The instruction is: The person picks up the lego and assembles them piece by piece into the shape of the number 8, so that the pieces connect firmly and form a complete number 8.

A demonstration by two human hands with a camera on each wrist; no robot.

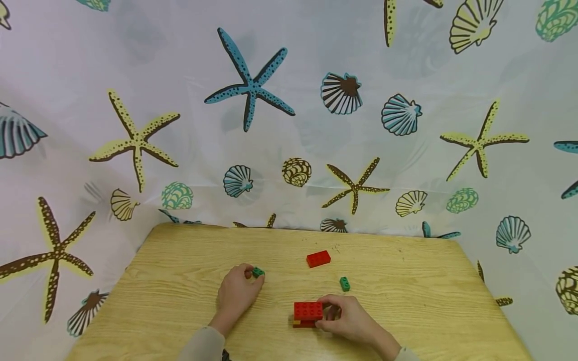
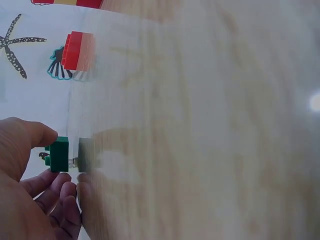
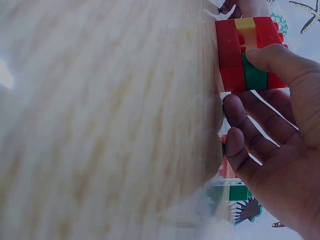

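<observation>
Nearest you, your right hand (image 1: 349, 318) rests on the table (image 1: 180, 281) at its near edge, fingers curled round the right end of a stack (image 1: 308, 314) of bricks. From the head view the stack shows a red studded top with a sliver of yellow under its left corner. The right wrist view shows more: your thumb (image 3: 280, 60) presses on the stack (image 3: 250, 55) where a green brick sits between red ones, a yellow piece lies near the far end, and your fingers (image 3: 240, 130) curl beneath it beside the table's surface. So that hand has a firm hold of the stack, which stands on the wood.

Your left hand (image 1: 237, 293) lies further left and a little farther from you, knuckles up. Its thumb and fingertips pinch a small green brick (image 1: 258, 272) that rests on the table at the hand's far side. In the left wrist view the thumb (image 2: 30, 137) meets that green brick (image 2: 60, 154) from above and the fingers (image 2: 60, 192) close in below it; the grip is tight and narrow.

Two loose pieces lie beyond your hands. A red brick (image 1: 318, 258) sits toward the far middle of the table, and a second green brick (image 1: 345, 284) lies between it and your right hand, apart from both. Behind the table hangs a curtain (image 1: 289, 100) printed with starfish and shells.
</observation>
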